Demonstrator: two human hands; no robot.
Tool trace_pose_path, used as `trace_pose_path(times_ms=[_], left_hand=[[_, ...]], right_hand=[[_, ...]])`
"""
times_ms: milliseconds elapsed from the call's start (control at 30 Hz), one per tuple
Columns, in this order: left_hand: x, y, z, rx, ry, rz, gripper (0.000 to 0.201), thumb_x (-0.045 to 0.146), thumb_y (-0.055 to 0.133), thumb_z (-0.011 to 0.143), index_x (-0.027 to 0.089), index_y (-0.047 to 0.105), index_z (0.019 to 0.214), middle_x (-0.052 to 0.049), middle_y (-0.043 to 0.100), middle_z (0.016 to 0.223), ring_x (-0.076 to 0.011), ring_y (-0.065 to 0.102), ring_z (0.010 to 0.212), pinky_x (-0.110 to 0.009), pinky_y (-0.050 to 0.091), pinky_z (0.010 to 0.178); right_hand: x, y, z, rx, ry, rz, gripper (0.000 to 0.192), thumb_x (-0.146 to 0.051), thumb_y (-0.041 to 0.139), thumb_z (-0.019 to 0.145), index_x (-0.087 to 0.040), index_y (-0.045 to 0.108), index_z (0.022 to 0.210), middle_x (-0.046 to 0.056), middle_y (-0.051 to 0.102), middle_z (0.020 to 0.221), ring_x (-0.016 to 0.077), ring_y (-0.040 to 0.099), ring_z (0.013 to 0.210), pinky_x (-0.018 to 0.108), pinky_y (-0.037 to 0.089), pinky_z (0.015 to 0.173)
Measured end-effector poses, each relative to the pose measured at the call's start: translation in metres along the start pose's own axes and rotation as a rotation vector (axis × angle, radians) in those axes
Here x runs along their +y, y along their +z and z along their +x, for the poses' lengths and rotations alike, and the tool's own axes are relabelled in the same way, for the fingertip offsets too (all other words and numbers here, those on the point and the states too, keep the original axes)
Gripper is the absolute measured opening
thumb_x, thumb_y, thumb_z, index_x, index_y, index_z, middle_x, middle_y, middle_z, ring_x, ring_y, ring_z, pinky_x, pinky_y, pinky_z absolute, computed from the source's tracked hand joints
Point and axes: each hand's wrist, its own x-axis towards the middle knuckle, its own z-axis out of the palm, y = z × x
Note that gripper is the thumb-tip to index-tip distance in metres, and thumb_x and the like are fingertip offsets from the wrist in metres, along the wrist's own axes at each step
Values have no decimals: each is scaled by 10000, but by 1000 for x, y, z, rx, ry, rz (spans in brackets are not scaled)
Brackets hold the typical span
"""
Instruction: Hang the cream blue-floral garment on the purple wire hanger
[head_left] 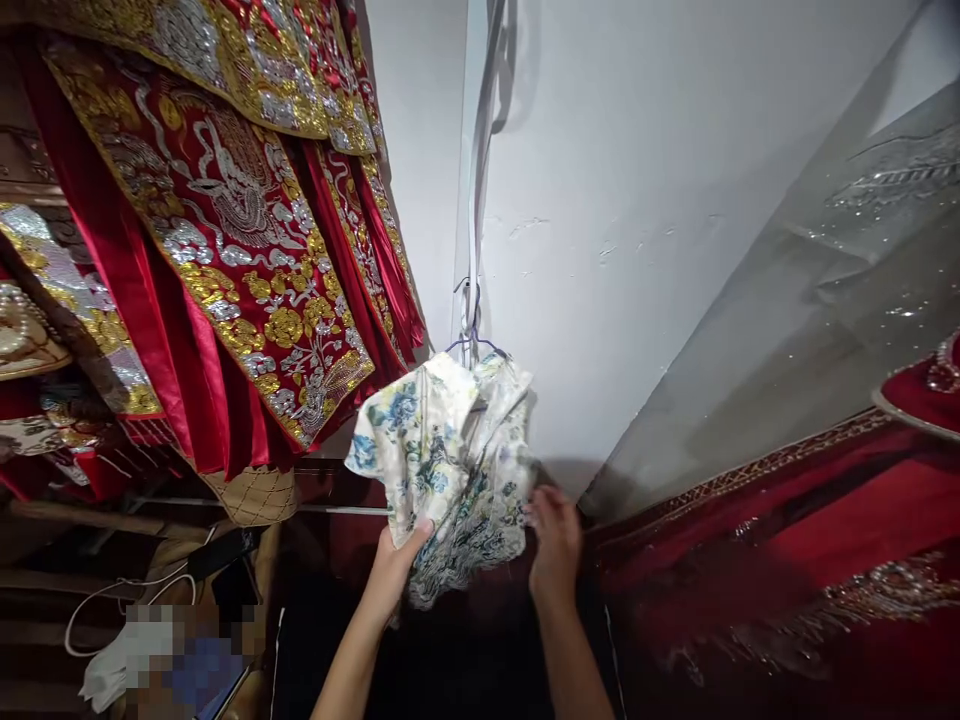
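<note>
A cream garment with blue flowers (442,450) hangs bunched on a wire hanger (471,340) against the white wall, under a grey cord. My left hand (396,568) grips the garment's lower left edge from below. My right hand (553,540) is raised at the garment's lower right side, fingers against the cloth; whether it grips the fabric is unclear.
Red robes with gold and silver embroidery (240,240) hang close on the left. A clear plastic cover (810,300) lies over a red embroidered garment (787,560) on the right. White cable and dark items (150,600) sit low on the left.
</note>
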Motion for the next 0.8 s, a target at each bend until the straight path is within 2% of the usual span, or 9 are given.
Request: trace_pose_path(times_ms=[33, 100, 167, 267, 400, 500, 667, 733, 800], left_hand=[[5, 2, -4, -57, -6, 28, 592, 449, 835, 669, 114, 717, 1142, -143, 718, 1185, -375, 609, 1205, -468, 443, 1078], [16, 3, -11, -188, -5, 66, 574, 434, 809, 712, 119, 704, 1180, -141, 698, 1228, -380, 585, 1235, -490, 414, 1103], [25, -1, -16, -281, -4, 76, 583, 405, 787, 752, 136, 665, 1255, -135, 666, 1288, -370, 553, 1277, -504, 370, 1138], [33, -8, -22, -321, -25, 37, 629, 364, 771, 784, 176, 588, 1356, -121, 606, 1376, -337, 513, 1329, -487, 327, 1174], [34, -12, -26, -356, -96, -10, 690, 344, 782, 779, 197, 536, 1407, -123, 567, 1421, -329, 491, 1352, -482, 323, 1180], [30, -12, -27, -359, -116, -16, 706, 345, 789, 771, 195, 530, 1411, -132, 583, 1402, -337, 510, 1333, -491, 338, 1169], [19, -19, -14, -316, -81, 50, 623, 385, 766, 787, 189, 582, 1348, -131, 604, 1376, -335, 540, 1297, -467, 410, 1111], [13, -25, -4, -150, 58, 170, 541, 426, 747, 792, 145, 644, 1243, -155, 653, 1275, -344, 574, 1240, -473, 431, 1081], [6, -30, 5, 171, 305, 317, 516, 450, 723, 801, 141, 648, 1207, -159, 647, 1219, -339, 579, 1201, -478, 435, 1061]], right_hand=[[7, 5, -16, -215, 113, -38, 348, -490, 691, 806, -181, 648, 960, 48, 670, 855, 182, 608, 706, 301, 480, 636], [13, 18, -40, -551, 219, -98, 369, -538, 628, 859, -172, 650, 890, 54, 657, 776, 191, 599, 695, 306, 465, 637], [11, 30, -50, -714, 192, -137, 379, -550, 599, 885, -184, 609, 787, 31, 604, 709, 182, 575, 685, 298, 449, 645], [5, 41, -47, -725, 160, -166, 379, -569, 589, 888, -212, 542, 770, -10, 520, 668, 162, 530, 634, 280, 422, 602], [5, 40, -40, -707, 180, -209, 387, -608, 563, 890, -224, 547, 844, -16, 507, 687, 155, 506, 607, 274, 399, 559], [6, 36, -42, -763, 223, -195, 431, -631, 534, 897, -214, 548, 789, -13, 494, 647, 143, 478, 574, 274, 380, 540], [3, 32, -45, -757, 327, -104, 446, -628, 591, 855, -217, 481, 726, -38, 459, 566, 120, 441, 519, 252, 327, 487], [2, 30, -42, -741, 368, -85, 441, -607, 617, 834, -218, 457, 699, -54, 431, 534, 106, 407, 488, 240, 290, 461], [3, 28, -39, -712, 392, -93, 438, -586, 635, 807, -219, 438, 670, -70, 399, 501, 92, 364, 452, 236, 262, 442]])
